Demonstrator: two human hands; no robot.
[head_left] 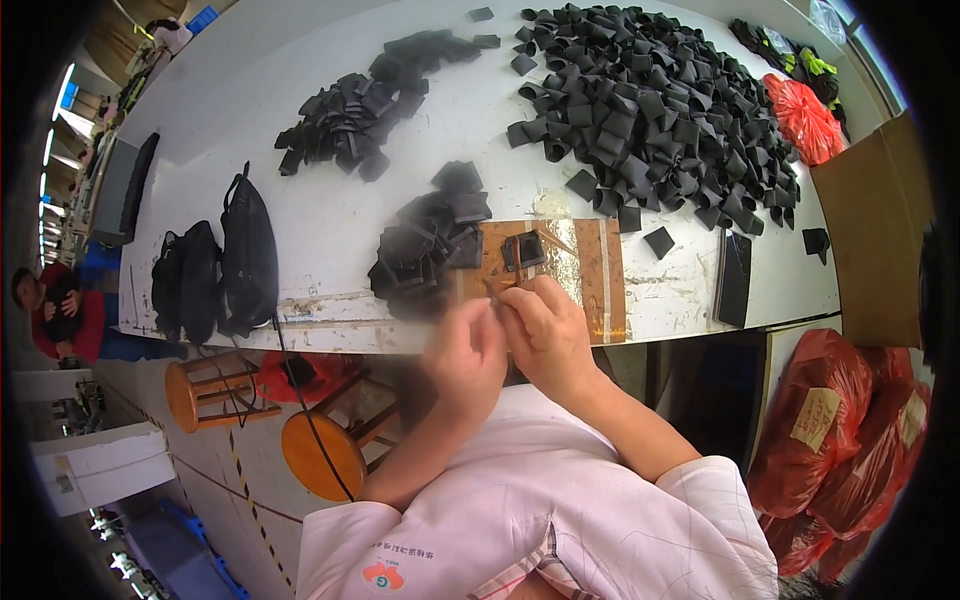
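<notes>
My left hand (468, 348) and my right hand (548, 322) meet at the table's near edge, over an orange-brown board (605, 275). Both are closed, thumbs and fingertips pinched close together. A small dark bit shows between them, too small to name. The left hand is smeared by motion. Just beyond the right fingers, a thin brown strip (516, 255) and a folded black fabric piece (531, 248) lie on the board. Left of the board is a loose pile of black fabric pieces (415, 250), partly hazy.
A large heap of black fabric loops (640, 110) covers the far right, near a red plastic bag (803, 118) and a cardboard box (875, 210). Black pouches (248, 255) lie left. Wooden stools (322, 455) and full red bags (820, 420) stand below. Another person (75, 310) is far left.
</notes>
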